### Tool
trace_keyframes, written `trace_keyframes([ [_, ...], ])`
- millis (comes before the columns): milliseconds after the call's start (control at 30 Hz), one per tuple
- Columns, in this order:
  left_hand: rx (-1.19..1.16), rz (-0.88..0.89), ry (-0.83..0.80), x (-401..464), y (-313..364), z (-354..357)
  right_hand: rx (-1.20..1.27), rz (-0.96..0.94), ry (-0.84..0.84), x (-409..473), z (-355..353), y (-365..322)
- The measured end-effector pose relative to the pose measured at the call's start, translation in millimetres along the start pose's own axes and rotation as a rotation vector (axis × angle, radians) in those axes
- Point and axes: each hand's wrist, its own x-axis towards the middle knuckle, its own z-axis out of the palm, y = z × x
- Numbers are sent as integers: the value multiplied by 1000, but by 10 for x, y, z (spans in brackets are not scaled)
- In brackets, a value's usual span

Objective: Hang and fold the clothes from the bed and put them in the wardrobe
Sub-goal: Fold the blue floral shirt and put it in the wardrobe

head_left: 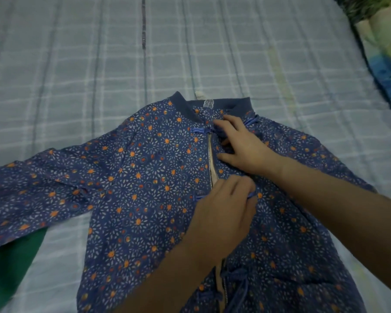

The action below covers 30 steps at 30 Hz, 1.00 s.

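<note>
A blue jacket (149,177) with orange and white print lies face up on the bed, collar away from me, sleeves spread to both sides. Its front zip (210,161) is partly undone near the top, with blue loop fasteners beside it. My left hand (221,213) rests on the jacket's middle, fingers pinched at the zip by the second fastener. My right hand (242,145) lies on the right chest panel just below the collar, fingers spread and pressing the cloth.
The bed is covered by a pale blue checked sheet (99,53). A green cloth (7,265) lies under the jacket's left sleeve at the lower left. A floral blue and green bedding roll (384,46) runs along the right edge.
</note>
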Motion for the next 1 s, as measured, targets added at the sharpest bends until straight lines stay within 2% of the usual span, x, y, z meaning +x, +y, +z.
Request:
trace_keyframes([
  [67,105,-5,-43,150,93,-103,9,2,-13,-61,33,52],
  [167,27,-123,-186,367,212,-338,36,18,-47,-78,74,71],
  [200,77,-166,-239,427,222,-420,37,30,-65,-81,81,61],
  [267,289,-224,-289,496,161,-607,33,53,-78,-94,94,19],
  [333,523,-262,-272,490,9,-812,47,44,-37,-136,63,-96],
  [433,768,-227,-272,284,-216,-887,110,49,164,-403,-53,-317],
  [500,626,-136,-234,-7,-185,-742,134,71,374,-776,-93,-443],
  [567,410,-6,-266,-394,-36,-504,157,56,472,-1316,-4,-553],
  [633,316,155,-394,-833,144,-246,177,49,407,-1958,198,-647],
  [700,264,260,-530,-1283,238,26,233,54,213,-2608,438,-750],
  [767,208,200,-602,-1648,252,249,234,27,-28,-3114,659,-867],
  [800,158,102,-610,-1773,249,322,183,0,-159,-3283,753,-920],
  [867,49,-90,-576,-1928,231,403,48,5,-443,-3553,1052,-994],
  [900,21,-125,-538,-1977,227,425,-45,34,-529,-3623,1146,-1045],
  [1000,-14,-105,-324,-2066,260,437,-132,47,-509,-3724,1374,-1056],
])
